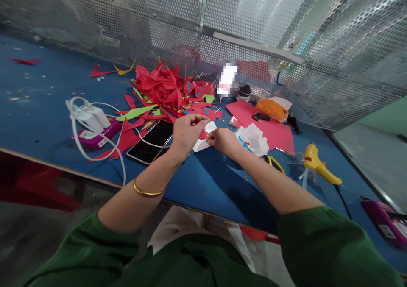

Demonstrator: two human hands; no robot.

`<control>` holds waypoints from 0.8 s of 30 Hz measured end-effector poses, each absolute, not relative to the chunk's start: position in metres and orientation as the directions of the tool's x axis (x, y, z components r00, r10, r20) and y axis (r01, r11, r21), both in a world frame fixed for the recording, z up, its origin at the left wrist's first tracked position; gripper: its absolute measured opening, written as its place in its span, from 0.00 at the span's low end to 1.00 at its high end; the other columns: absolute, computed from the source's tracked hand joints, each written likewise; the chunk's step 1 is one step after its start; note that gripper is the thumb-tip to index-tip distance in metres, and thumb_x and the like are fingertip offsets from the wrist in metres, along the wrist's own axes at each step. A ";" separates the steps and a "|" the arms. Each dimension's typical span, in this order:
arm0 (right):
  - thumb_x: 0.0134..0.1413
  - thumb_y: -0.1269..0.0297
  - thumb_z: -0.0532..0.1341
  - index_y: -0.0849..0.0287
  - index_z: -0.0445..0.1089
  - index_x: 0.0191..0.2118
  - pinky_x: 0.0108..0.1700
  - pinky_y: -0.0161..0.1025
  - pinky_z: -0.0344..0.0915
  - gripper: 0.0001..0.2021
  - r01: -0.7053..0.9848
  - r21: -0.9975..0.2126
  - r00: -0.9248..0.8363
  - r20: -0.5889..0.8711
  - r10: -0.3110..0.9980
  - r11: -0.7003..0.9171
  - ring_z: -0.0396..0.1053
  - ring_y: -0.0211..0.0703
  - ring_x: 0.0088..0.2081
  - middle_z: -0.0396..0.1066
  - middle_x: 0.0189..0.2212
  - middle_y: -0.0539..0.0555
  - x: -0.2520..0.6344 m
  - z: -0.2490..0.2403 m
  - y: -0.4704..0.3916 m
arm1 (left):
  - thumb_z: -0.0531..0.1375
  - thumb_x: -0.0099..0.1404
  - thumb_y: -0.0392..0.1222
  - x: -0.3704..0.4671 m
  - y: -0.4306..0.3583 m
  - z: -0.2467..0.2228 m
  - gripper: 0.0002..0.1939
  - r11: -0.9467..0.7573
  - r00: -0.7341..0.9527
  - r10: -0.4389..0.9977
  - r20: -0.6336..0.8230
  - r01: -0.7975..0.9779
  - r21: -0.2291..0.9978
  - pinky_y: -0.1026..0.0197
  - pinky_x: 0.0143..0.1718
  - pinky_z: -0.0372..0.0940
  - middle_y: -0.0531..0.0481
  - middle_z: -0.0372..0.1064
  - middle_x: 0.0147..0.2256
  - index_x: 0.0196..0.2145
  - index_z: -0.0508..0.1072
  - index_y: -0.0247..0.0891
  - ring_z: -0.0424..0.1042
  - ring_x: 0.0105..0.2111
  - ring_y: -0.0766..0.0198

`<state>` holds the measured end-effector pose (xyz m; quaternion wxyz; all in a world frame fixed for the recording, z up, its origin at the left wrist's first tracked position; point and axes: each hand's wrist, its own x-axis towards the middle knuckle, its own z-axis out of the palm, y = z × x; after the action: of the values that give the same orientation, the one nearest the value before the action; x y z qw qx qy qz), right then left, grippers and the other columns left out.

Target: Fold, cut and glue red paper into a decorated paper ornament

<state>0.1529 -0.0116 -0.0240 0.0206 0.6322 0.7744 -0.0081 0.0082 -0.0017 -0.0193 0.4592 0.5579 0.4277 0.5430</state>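
White paper is laid on the blue table beneath left hand and right hand; whether anything is pinched cannot be told. Fine handling seems underway, steadiness being needed.

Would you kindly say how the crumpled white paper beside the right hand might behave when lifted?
The crumpled white paper looks thin and creased, so it would probably flex and feel light. Small coloured pieces appear to lie on it, so tilting might spill them.

Site appears a craft workshop. A blue table bears paper scraps and a glue gun. Perforated metal screening stands behind.
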 end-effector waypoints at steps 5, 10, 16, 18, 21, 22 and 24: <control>0.63 0.67 0.55 0.63 0.78 0.42 0.39 0.38 0.64 0.13 0.971 0.046 -0.234 -0.028 0.972 0.235 0.76 0.50 0.43 0.79 0.43 0.64 0.147 -0.024 -0.012 | 0.65 0.59 0.39 0.008 -0.001 -0.020 0.04 -0.216 0.045 0.975 0.217 -0.026 0.976 0.64 0.31 0.65 0.47 0.79 0.33 0.31 0.81 0.37 0.72 0.29 0.67; 0.62 0.69 0.55 0.65 0.77 0.43 0.39 0.39 0.63 0.13 0.963 0.042 -0.266 -0.019 0.964 0.267 0.75 0.51 0.42 0.78 0.41 0.66 0.144 -0.026 -0.012 | 0.65 0.59 0.40 0.008 -0.001 -0.021 0.05 -0.215 0.048 0.975 0.216 -0.026 0.976 0.64 0.31 0.65 0.48 0.79 0.33 0.31 0.80 0.38 0.72 0.28 0.67; 0.62 0.68 0.55 0.63 0.77 0.40 0.37 0.38 0.61 0.12 0.977 -0.030 -0.210 0.073 0.975 0.213 0.74 0.47 0.38 0.77 0.40 0.62 0.147 -0.028 -0.013 | 0.65 0.59 0.39 0.008 0.001 -0.022 0.04 -0.220 0.040 0.974 0.222 -0.028 0.975 0.64 0.30 0.65 0.48 0.79 0.33 0.31 0.81 0.38 0.72 0.28 0.67; 0.63 0.69 0.53 0.62 0.76 0.40 0.39 0.37 0.61 0.13 0.979 -0.074 -0.177 0.133 0.975 0.188 0.73 0.45 0.39 0.77 0.40 0.60 0.151 -0.023 -0.015 | 0.65 0.59 0.40 0.008 0.001 -0.022 0.05 -0.222 0.043 0.974 0.222 -0.025 0.975 0.65 0.29 0.65 0.48 0.78 0.31 0.31 0.81 0.37 0.72 0.26 0.68; 0.62 0.70 0.51 0.61 0.75 0.39 0.39 0.38 0.61 0.13 0.976 -0.165 -0.104 0.233 0.967 0.144 0.71 0.43 0.39 0.76 0.39 0.58 0.163 -0.013 -0.022 | 0.65 0.59 0.41 0.008 0.001 -0.022 0.06 -0.207 0.059 0.976 0.208 -0.030 0.978 0.65 0.27 0.65 0.50 0.77 0.28 0.32 0.81 0.36 0.70 0.22 0.69; 0.61 0.69 0.52 0.61 0.74 0.38 0.38 0.38 0.60 0.12 0.956 -0.261 -0.059 0.269 0.961 0.132 0.70 0.43 0.37 0.76 0.36 0.57 0.167 -0.010 -0.025 | 0.65 0.59 0.41 0.008 0.000 -0.022 0.06 -0.200 0.063 0.977 0.201 -0.031 0.979 0.65 0.27 0.65 0.50 0.77 0.28 0.32 0.80 0.36 0.70 0.21 0.70; 0.58 0.66 0.55 0.60 0.72 0.33 0.34 0.37 0.59 0.09 0.821 -0.559 0.070 0.303 0.951 0.118 0.67 0.40 0.31 0.73 0.29 0.52 0.173 -0.005 -0.034 | 0.65 0.57 0.40 0.010 -0.001 -0.022 0.05 -0.184 0.080 0.979 0.186 -0.035 0.982 0.65 0.27 0.66 0.50 0.77 0.28 0.31 0.80 0.37 0.72 0.22 0.69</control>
<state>0.1728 -0.0338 -0.0051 -0.3224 0.6565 0.6744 -0.1008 0.0099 -0.0013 -0.0219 0.4784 0.5576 0.4231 0.5303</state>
